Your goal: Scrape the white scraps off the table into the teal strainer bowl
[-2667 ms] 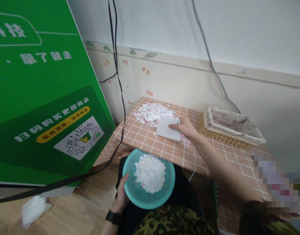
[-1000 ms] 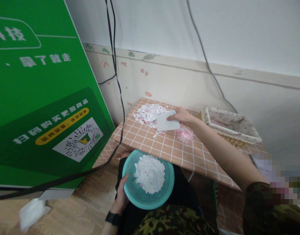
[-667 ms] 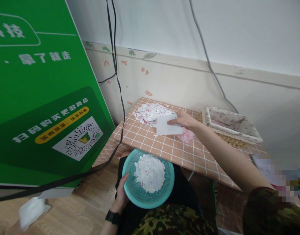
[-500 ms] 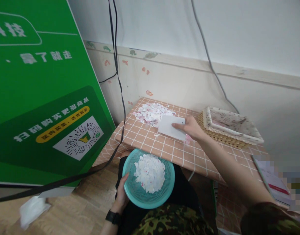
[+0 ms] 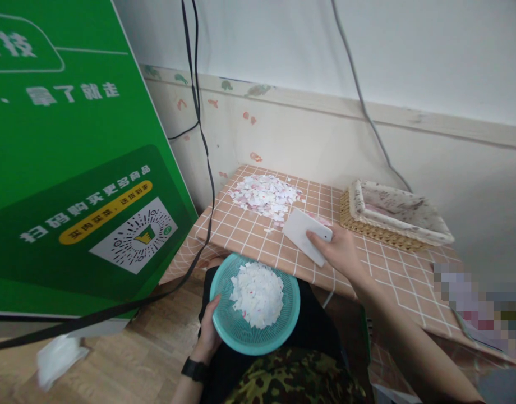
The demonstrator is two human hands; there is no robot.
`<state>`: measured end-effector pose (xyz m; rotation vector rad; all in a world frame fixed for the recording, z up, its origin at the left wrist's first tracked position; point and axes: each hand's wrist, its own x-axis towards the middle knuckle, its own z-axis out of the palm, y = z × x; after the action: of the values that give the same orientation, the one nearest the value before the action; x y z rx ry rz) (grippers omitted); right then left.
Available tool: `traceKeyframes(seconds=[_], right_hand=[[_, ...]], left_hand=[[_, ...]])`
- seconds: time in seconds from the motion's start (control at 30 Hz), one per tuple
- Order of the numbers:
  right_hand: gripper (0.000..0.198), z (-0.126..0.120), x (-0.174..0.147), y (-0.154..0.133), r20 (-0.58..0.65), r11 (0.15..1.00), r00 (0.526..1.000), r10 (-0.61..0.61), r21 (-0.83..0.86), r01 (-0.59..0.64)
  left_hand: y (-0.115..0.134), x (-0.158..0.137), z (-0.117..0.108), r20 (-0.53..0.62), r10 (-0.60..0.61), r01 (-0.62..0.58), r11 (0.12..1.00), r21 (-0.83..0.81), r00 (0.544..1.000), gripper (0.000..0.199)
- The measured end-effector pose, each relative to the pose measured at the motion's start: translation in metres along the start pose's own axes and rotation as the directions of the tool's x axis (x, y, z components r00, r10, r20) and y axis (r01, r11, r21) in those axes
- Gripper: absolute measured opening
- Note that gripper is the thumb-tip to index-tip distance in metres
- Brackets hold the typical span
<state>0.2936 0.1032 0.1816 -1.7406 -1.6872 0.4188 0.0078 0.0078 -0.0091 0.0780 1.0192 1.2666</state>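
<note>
My left hand [image 5: 209, 325] is closed on the left rim of a round teal plastic basket [image 5: 258, 347], which rests over my lap just below the table edge. White paper scraps [image 5: 258, 294] are heaped inside it. My right hand [image 5: 336, 247] grips a flat white plastic scraper [image 5: 305, 231] by its right end, thumb on top, close above the table. Behind the scraper something pink shows beside my fingers, too little of it to name. A pile of white and pinkish paper scraps [image 5: 264, 193] lies on the table, left of and beyond the scraper.
The table [image 5: 241, 230] has a brown checked cloth. A wicker basket [image 5: 388, 238] with a floral lining stands at the back right against the wall. A black cable [image 5: 208, 168] hangs in front of the table's left side, near a green signboard [image 5: 93, 129].
My right hand has drawn the scraper toward me and slightly right, away from the scrap pile, and turned it. My left hand and the teal basket stay about where they were.
</note>
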Motion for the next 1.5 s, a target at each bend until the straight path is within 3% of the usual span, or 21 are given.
traceKeyframes(seconds=[0.1,0.27,0.47,0.6,0.87,1.1,1.33,1.5], right_hand=[[0.031,0.008,-0.008,-0.009,0.026,1.0,1.0,0.001,0.011,-0.002],[0.035,0.026,-0.021,-0.022,0.105,0.989,0.987,-0.122,-0.069,0.129],[0.036,0.021,-0.022,-0.005,-0.022,0.971,0.997,-0.076,-0.23,0.069],[0.035,0.02,-0.02,0.0,-0.114,0.968,0.988,-0.106,-0.239,0.076],[0.031,0.032,-0.027,-0.016,-0.019,0.955,0.968,-0.25,-0.168,0.244],[0.032,0.028,-0.025,-0.007,-0.119,0.94,0.964,-0.239,-0.279,0.199],[0.029,0.033,-0.029,-0.012,-0.085,0.937,0.959,-0.271,-0.252,0.243],[0.027,0.033,-0.023,-0.007,-0.16,0.918,0.95,-0.268,-0.34,0.202]], left_hand=[[0.0,0.001,0.001,0.005,0.004,-0.004,1.0,0.0,1.0,0.028],[0.0,-0.001,0.0,0.031,-0.013,0.013,1.0,-0.004,0.999,0.027],[0.0,-0.001,-0.001,0.02,-0.007,0.008,1.0,-0.006,1.0,0.029],[0.0,0.0,0.0,0.005,0.0,0.0,1.0,0.0,1.0,0.028],[0.0,0.0,-0.003,0.026,-0.004,0.004,1.0,-0.007,1.0,0.026],[0.0,0.0,-0.001,0.043,-0.001,0.002,1.0,-0.022,0.999,0.028],[-0.002,0.002,-0.005,0.025,-0.007,0.007,1.0,-0.006,1.0,0.03],[-0.001,0.001,-0.005,0.018,-0.013,0.013,1.0,-0.025,1.0,0.026]])
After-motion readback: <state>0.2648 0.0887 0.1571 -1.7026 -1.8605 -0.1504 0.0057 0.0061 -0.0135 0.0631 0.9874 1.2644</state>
